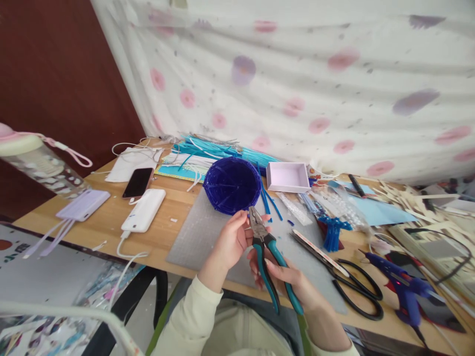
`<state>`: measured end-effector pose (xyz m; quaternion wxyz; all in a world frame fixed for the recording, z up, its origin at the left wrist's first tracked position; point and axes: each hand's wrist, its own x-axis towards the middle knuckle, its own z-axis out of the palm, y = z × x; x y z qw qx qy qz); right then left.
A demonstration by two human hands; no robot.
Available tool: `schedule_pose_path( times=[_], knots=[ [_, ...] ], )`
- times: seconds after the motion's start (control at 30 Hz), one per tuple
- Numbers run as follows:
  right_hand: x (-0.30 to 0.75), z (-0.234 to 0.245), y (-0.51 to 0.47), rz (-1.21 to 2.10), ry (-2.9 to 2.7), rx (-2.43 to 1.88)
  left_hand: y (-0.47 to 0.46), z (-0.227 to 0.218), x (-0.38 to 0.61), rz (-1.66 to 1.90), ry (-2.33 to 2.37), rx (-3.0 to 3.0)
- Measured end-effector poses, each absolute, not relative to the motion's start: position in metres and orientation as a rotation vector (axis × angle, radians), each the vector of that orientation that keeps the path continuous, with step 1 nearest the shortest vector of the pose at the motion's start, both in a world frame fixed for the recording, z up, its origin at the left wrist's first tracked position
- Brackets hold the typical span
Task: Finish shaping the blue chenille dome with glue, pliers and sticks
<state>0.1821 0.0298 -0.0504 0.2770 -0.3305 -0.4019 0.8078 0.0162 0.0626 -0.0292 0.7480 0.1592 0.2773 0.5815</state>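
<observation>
One cluttered wooden table (173, 198) fronts a floral curtain (282, 64), the right hand (298, 283) gripping pliers (260, 230), the left hand (228, 244) apparently pinching something.

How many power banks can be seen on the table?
2. The lavender power bank lies at the far left, beside the bottle; the white power bank lies in front of the phone. More could be hidden.

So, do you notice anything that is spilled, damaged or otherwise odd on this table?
Nothing looks clearly spilled or damaged. The glue gun on the right shows a small red light, so it may be powered. Beyond it, pale strips lie in a messy heap.
</observation>
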Motion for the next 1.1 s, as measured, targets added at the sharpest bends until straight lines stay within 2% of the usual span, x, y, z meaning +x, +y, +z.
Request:
schedule_pose_path(
  times=[0.37,0.5,0.67,0.9,1.1],
  knots=[
    [0.182,-0.053,0.032,2.104,-0.978,-0.944,0.064,-0.051,0.026,1.433,0.72,0.285],
    [0.186,-0.044,0.03,2.248,-0.845,-0.828,0.062,-0.051,0.027,1.448,0.771,0.292],
    [0.187,-0.042,0.026,2.274,-0.618,-0.626,0.055,-0.043,0.028,1.48,0.827,0.35],
    [0.184,-0.049,0.019,2.225,-0.562,-0.824,0.047,-0.034,0.029,1.516,0.96,0.436],
    [0.187,-0.046,0.019,2.169,-0.654,-0.969,0.049,-0.044,0.03,1.498,1.005,0.454]
  ],
)
